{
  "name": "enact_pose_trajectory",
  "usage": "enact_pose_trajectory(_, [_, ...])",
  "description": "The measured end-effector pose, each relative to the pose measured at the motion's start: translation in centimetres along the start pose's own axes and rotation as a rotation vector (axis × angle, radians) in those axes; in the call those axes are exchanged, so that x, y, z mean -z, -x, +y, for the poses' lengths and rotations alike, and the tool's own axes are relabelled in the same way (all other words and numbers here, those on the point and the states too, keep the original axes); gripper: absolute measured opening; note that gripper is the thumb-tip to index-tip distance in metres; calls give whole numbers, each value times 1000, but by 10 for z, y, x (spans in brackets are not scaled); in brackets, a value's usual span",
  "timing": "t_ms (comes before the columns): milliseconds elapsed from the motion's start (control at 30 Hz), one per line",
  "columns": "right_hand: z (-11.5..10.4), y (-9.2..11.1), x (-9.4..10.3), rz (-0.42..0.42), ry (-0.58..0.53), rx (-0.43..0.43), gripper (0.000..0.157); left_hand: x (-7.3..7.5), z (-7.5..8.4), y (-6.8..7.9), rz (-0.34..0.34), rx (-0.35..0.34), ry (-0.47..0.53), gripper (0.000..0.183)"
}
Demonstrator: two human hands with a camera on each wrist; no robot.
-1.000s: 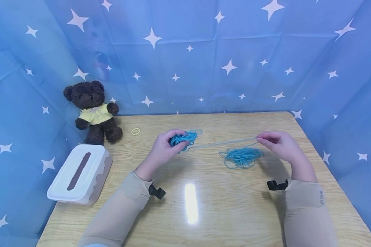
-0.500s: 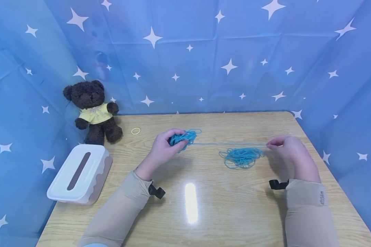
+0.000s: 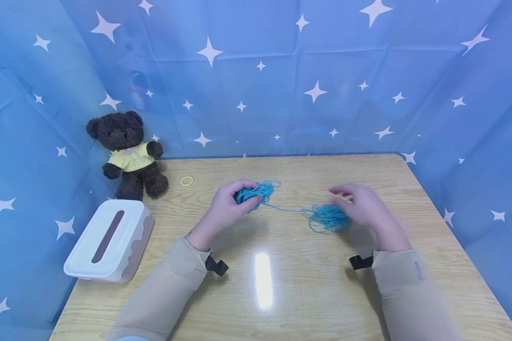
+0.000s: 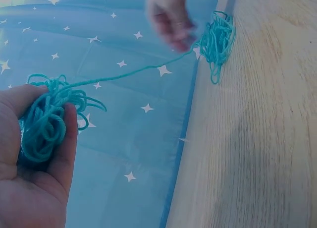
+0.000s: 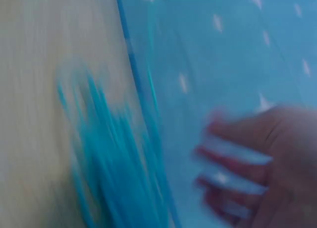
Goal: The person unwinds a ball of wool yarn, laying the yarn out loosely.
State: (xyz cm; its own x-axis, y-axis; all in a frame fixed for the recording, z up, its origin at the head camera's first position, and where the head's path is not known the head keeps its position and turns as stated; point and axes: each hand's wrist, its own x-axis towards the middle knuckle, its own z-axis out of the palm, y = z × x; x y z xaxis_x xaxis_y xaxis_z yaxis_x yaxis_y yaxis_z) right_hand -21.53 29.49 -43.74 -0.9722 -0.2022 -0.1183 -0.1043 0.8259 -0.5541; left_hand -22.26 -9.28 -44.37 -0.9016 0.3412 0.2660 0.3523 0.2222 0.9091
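Note:
My left hand (image 3: 227, 207) grips a looped bundle of turquoise yarn (image 3: 257, 190) above the table. In the left wrist view, thumb and fingers curl round that bundle (image 4: 44, 131), with loose loops sticking out. A single strand of yarn (image 4: 133, 75) runs from it to a second yarn pile (image 3: 326, 218) lying on the tabletop. My right hand (image 3: 364, 207) hovers at the right end of this pile, partly covering it in the head view. Its fingers (image 5: 235, 163) are parted and blurred in the right wrist view, with nothing between them.
On the left of the wooden table (image 3: 307, 284) is a white lidded box (image 3: 130, 255) with a slot in its top. Behind it sits a brown teddy bear (image 3: 130, 156) in a yellow shirt. A small yellow ring (image 3: 187, 181) lies nearby. A blue star-patterned curtain (image 3: 264, 85) surrounds the table.
My right hand first drew a loop of strand rightward, then let it go and moved back left over the pile. The strand now sags between bundle and pile. My left hand stays nearly still.

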Motion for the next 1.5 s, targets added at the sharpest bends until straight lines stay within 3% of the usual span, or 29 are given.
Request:
enact_pose_trajectory(133, [-55,-2,-39,72,-195,151,45,-1,1,1,-13,16,8,22])
enact_pose_trajectory(233, [-87,0,-67,81,-239,214,44,-2,2,2,-18,14,14,24])
enact_pose_trajectory(367, [-108,1,-92,159,-231,270,36,-3,3,0,-18,-10,4,24])
enact_pose_trajectory(500, [-110,2,-103,242,-264,298,23,-4,3,-1,-29,-23,-4,24])
enact_pose_trajectory(633, [-105,3,-99,284,-310,306,18,-3,4,-1,-24,-13,3,24])
enact_pose_trajectory(800, [-91,2,-78,353,-355,286,17,-2,4,0,-19,6,1,24])
enact_pose_trajectory(900, [-83,3,-66,366,-474,238,18,-2,4,0,-22,20,3,24])
enact_pose_trajectory(1033, [-77,3,-57,371,-677,244,22,-1,2,1,-25,25,5,23])
enact_pose_trajectory(1133, [-75,3,-53,407,-759,261,21,0,0,2,-25,22,5,23])
enact_pose_trajectory(1367, [-57,1,-36,465,-762,274,16,0,-1,2,-27,14,23,25])
enact_pose_trajectory(1500, [-37,1,-24,450,-702,358,13,1,-1,2,-31,13,26,26])
